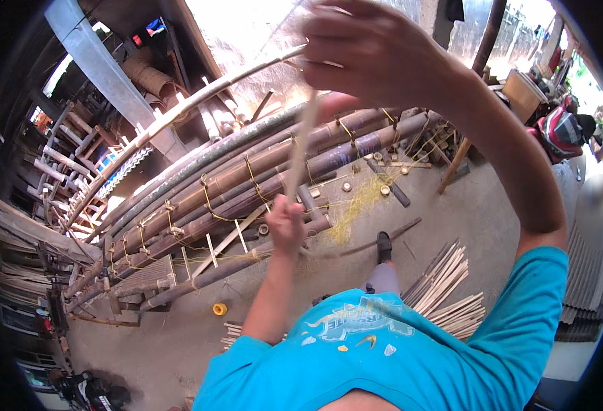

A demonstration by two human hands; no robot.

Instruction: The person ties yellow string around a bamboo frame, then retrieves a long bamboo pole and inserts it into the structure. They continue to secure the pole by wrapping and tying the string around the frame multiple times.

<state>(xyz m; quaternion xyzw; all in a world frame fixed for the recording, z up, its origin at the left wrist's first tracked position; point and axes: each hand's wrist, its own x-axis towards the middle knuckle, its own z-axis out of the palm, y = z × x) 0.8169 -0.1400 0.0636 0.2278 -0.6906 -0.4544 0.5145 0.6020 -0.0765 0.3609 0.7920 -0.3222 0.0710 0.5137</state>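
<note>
My left hand (286, 222) is closed around the lower part of a slim, pale bamboo strip (301, 147), which stands nearly upright in front of me and is slightly blurred. My right hand (370, 55) is raised high at the top, over the strip's upper end, which it hides. Its fingers look stretched out with gaps between them and the thumb apart, though motion smears them; whether they touch the strip is unclear. Beyond lies a rack of long brown bamboo poles (240, 185), tied with yellow cord.
Loose pale strips (452, 288) lie on the floor to the right of my foot. Yellow fibres (359, 205) and short bamboo rings are scattered beyond it. A yellow tape roll (220, 309) lies at left. A slanted post (455, 164) and a red motorcycle (558, 133) stand far right.
</note>
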